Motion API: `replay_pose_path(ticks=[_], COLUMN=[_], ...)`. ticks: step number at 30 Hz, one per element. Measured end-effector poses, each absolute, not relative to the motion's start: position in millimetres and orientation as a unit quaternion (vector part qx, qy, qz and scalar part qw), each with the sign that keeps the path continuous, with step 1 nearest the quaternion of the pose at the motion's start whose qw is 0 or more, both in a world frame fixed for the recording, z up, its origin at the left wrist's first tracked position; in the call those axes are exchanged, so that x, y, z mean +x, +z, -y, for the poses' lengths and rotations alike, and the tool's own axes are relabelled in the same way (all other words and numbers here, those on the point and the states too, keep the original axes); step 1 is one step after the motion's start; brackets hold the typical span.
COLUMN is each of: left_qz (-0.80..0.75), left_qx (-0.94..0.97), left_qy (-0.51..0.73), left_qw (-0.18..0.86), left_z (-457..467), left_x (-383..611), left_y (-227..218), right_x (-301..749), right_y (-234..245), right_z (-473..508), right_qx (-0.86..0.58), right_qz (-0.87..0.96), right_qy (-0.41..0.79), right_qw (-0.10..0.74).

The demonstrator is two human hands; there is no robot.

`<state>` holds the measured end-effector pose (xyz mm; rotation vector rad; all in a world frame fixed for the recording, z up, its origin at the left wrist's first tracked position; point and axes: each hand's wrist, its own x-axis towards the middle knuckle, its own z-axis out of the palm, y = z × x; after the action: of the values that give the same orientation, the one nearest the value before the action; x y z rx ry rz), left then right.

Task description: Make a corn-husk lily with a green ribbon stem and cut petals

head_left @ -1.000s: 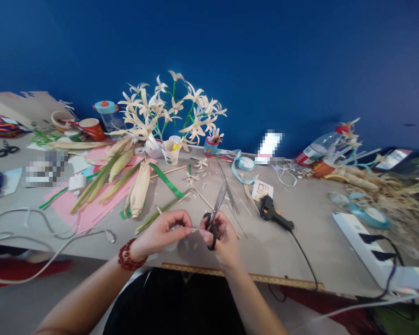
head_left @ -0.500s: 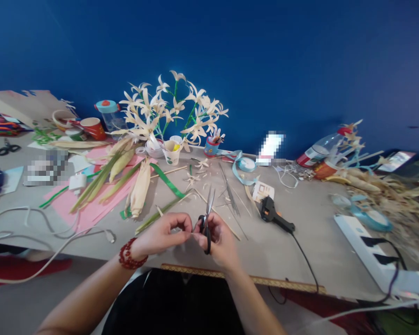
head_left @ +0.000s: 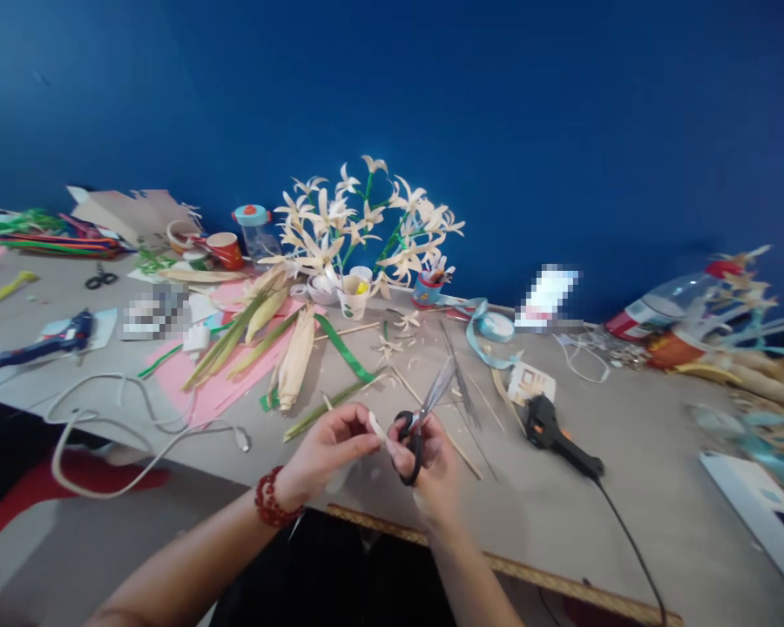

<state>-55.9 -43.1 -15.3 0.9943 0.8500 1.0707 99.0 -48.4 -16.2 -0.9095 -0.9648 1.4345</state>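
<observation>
L hand (head_left: 336, 444) pinches a small pale strip (head_left: 377, 427) betw. thumb & fingers over the table's (head_left: 620, 496) front part; R hand (head_left: 439, 466), just beside, grips blk-handled scissors (head_left: 424, 414), blades pointing up & away, thumb nr the strip's lower end. Around them I see a corn husk (head_left: 296, 361) to the L, a blk glue gun (head_left: 562, 437) to the R, & pale flowers (head_left: 327, 239) w/ green stems at the back, nr the blue wall (head_left: 470, 113).
</observation>
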Motion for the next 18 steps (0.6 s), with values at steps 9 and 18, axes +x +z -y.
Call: replay_pose_path(ticks=[9,18], left_qz=[-0.392,-0.429], left_qx=[0.453,0.506], left_qy=[0.501,0.448], left_qw=[0.625,0.599], left_z=[48.8,51.1], left_x=[-57.9,-72.8], left_y=[-9.5,-10.0], right_x=[92.2,88.5], right_y=[-25.7,-14.8], right_z=[46.4,45.4], right_qx=[-0.416,-0.435], right_qz=[0.455,0.51], right_qy=[0.583,0.577], right_qw=[0.529,0.466])
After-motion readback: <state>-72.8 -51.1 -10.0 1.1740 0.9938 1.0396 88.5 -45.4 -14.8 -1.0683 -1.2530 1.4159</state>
